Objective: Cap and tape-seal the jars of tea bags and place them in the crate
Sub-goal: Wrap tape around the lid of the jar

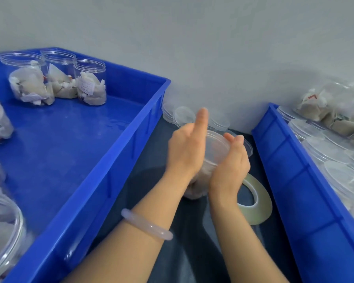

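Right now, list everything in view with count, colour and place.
Left crate: one, blue, left.
Open jars: three clear in its far corner, more cut off at left edge.
Right crate: one, blue, right.
Capped jars: several, clear, in right crate.
Loose lids: several, clear, by wall between crates.
Tape roll: one, clear, on dark table.
Held jar: one, clear, between hands.
Bracelet: one, pale pink, left wrist.
Left hand, right hand: holding held jar.

Left crate [119, 127]: glossy blue plastic. Jars [90, 78]: clear smooth plastic (papery tea bags [31, 86] inside). Tape roll [258, 199]: shiny.
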A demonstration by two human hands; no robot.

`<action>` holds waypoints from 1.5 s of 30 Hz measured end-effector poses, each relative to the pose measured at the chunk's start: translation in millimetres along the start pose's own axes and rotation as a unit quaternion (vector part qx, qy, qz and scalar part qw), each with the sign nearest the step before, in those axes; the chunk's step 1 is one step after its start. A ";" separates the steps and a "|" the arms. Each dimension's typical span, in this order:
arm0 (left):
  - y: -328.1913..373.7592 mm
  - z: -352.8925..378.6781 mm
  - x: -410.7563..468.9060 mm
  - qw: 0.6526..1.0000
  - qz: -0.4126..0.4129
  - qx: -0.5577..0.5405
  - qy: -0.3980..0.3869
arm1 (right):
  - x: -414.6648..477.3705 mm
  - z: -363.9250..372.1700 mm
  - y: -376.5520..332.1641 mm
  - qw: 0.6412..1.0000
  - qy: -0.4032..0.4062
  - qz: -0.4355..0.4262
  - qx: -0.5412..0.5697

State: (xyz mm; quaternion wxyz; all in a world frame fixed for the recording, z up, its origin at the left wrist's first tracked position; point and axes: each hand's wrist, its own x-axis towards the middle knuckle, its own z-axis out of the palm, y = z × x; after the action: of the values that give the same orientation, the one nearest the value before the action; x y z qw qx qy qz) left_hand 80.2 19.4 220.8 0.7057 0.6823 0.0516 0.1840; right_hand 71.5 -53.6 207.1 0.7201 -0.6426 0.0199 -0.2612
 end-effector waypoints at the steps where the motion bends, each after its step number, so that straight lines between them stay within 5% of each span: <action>1: -0.2 1.5 -1.2 1.000 0.024 0.002 -0.017 | -1.2 0.1 0.2 1.000 -0.008 -0.020 -0.005; 6: -5.3 -18.0 5.8 0.983 -0.068 -0.112 -0.125 | 18.6 -12.5 -3.8 0.997 -0.045 0.062 0.000; 7: -6.3 -17.1 5.5 0.986 -0.066 -0.115 -0.105 | 19.2 -13.1 -3.9 0.996 -0.073 0.052 -0.004; 10: -6.8 -11.9 4.7 0.988 0.013 -0.091 0.127 | 12.6 -9.6 -5.0 0.988 -0.151 0.012 -0.020; 11: -5.2 -12.0 3.8 0.986 0.016 -0.094 0.138 | 10.5 -9.0 -1.4 0.991 -0.135 0.002 -0.022; 15: 2.2 -3.2 -0.4 0.997 0.032 -0.010 -0.064 | 0.4 -4.5 5.9 1.000 -0.006 -0.014 0.022; 17: -0.7 -5.5 2.0 0.996 0.043 -0.023 -0.068 | 0.4 -3.8 6.4 0.999 -0.037 -0.036 -0.018; 21: -6.6 -23.9 8.5 0.976 -0.065 -0.141 -0.153 | 9.2 -5.8 5.5 0.997 -0.072 0.005 -0.006; 23: -6.9 -18.4 6.5 0.993 -0.012 -0.085 -0.076 | 12.0 -9.3 6.5 0.992 -0.112 0.059 0.031; 25: -5.3 -11.4 3.9 0.995 0.043 -0.048 0.082 | 12.2 -12.6 10.0 0.986 -0.147 0.077 0.025; 26: -2.0 -11.3 4.0 0.995 0.040 -0.035 0.086 | 12.0 -13.3 11.9 0.988 -0.136 0.064 0.021; 30: 2.0 0.7 -6.0 0.990 0.030 0.008 -0.139 | 12.0 -15.5 17.2 0.998 0.003 0.014 0.062; 35: -20.0 3.5 -8.3 0.992 0.081 -0.077 0.064 | 12.4 -1.8 18.7 1.000 -0.028 -0.001 0.001; 45: 1.2 2.8 -2.9 0.990 0.051 -0.108 0.069 | 0.8 2.1 -15.6 0.996 -0.006 0.008 -0.094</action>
State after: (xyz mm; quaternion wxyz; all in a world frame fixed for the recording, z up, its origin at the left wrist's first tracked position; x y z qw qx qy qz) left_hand 78.1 15.8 221.7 0.7599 0.5893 0.0447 0.2707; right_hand 67.5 -52.7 222.4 0.6588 -0.7088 0.0452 -0.2480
